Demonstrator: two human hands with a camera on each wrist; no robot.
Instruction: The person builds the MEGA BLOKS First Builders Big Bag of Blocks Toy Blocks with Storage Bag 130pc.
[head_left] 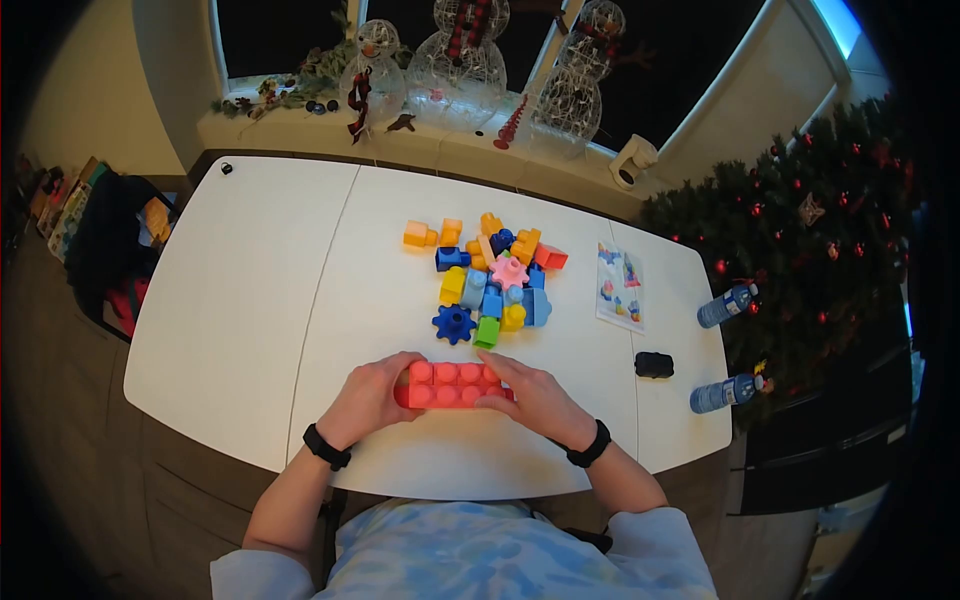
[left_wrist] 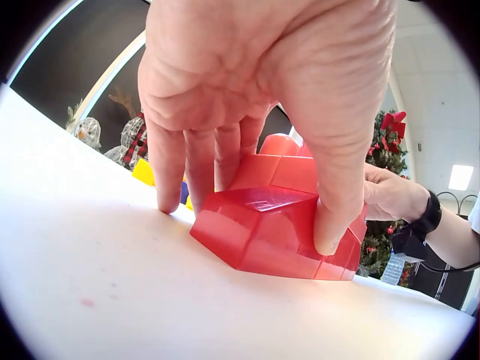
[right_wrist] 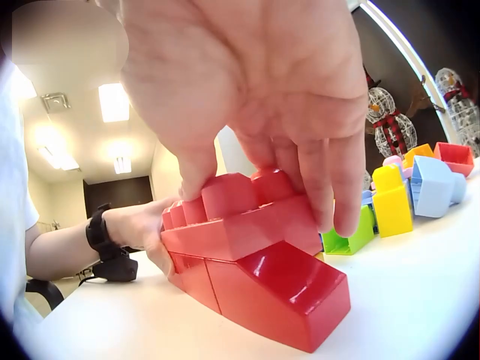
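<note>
L hand (head_left: 375,394) & R hand (head_left: 542,398) are both clamped on red block stack (head_left: 447,386), one per end, near edge of white tbl (head_left: 225,300). Palms are held over it, thumbs set along near side, fingers reached down far side. Arms (head_left: 627,487) are angled inward, w/ a blk wristband (head_left: 327,448) worn on each wrist.

Stack is formed of glossy hard plastic: upper brick (right_wrist: 196,241) w/ 2 rows of round studs; below it, sloped pc (right_wrist: 315,292) is left jutting out at R end. Whether it's rested on tbl or held just above can't be told.

Just beyond, yellow, orange, blue & green plastic blocks (head_left: 452,285) are heaped, w/ pink gear-shaped pc (head_left: 508,270) among them & dk blue one at near L edge.

Tbl is smooth, w/ seams & rounded corners. Toward R end are placed printed sheet (head_left: 622,285), blk case (head_left: 654,365) & 2 water bottles (head_left: 722,394). Beyond, Xmas tree (head_left: 790,225) is hung w/ red baubles; wire snowmen (head_left: 455,70) are lined up by window.
</note>
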